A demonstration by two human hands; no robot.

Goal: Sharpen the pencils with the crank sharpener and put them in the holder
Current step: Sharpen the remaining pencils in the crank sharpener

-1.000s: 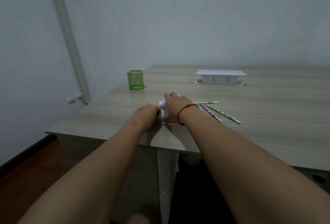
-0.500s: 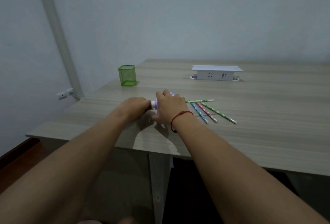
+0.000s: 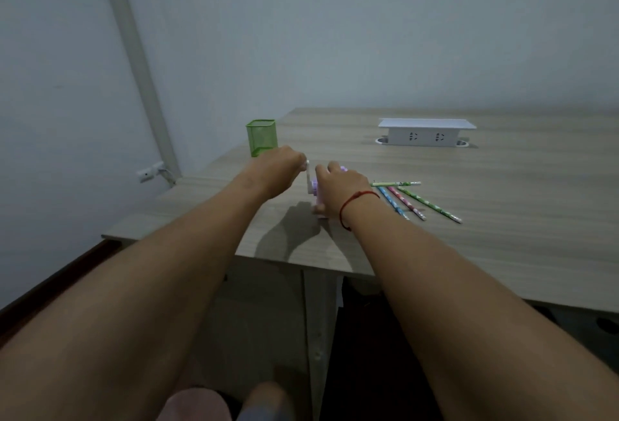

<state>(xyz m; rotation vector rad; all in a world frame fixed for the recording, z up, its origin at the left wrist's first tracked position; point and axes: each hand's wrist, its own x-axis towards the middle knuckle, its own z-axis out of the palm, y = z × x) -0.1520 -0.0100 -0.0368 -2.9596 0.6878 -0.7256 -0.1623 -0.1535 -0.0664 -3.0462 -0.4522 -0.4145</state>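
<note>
A crank (image 3: 307, 176) is held in the closed grip of the left hand (image 3: 284, 167); the purple sharpener (image 3: 316, 192) is clasped by the right hand (image 3: 341, 187). It could be tipped by hard cranking.

**One camera, up on my head**

Just the one wide-angle view, looking forward and down along both forearms. My left hand (image 3: 279, 169) on the crank (image 3: 307, 179) and right hand (image 3: 341, 186) on the sharpener (image 3: 315, 187) land mid-frame, arms stretched out. Past the hands: table (image 3: 502, 253), then wall (image 3: 368, 35). Nearer than the hands: table edge, floor (image 3: 50, 290) below.
</note>
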